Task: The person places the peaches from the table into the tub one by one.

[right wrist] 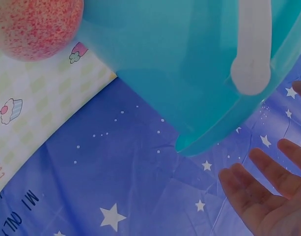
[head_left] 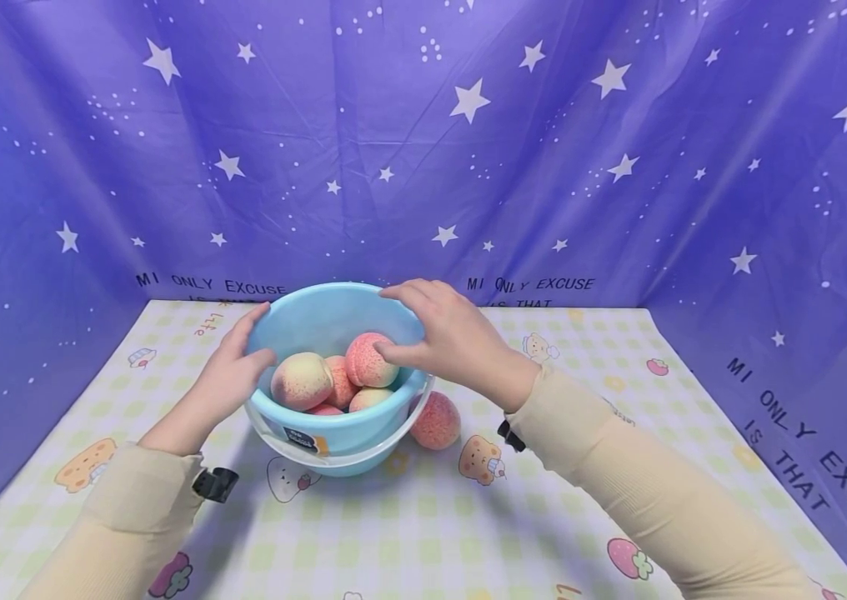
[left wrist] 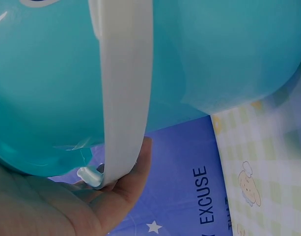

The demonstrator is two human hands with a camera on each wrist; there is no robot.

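Note:
A light blue bucket (head_left: 341,446) with a white handle (left wrist: 125,88) stands on the cloth in the head view. Inside are several artificial-looking peaches (head_left: 303,382), yellow with pink speckles. At the bucket's left side my left hand (head_left: 217,379) grips the rim, thumb over the edge and fingers along the outside. My right hand (head_left: 453,333) hovers over the right rim, fingers spread, its thumb overlapping the topmost peach (head_left: 369,362). In the right wrist view those fingers (right wrist: 268,177) are extended, apart from the bucket wall. Another pink peach (head_left: 436,421) lies against the bucket's right side.
A checked tablecloth (head_left: 543,517) printed with cartoon food covers the table. Purple star-patterned curtains (head_left: 423,150) rise directly behind the table and at both sides. A dark strap shows at each sleeve cuff (head_left: 161,487).

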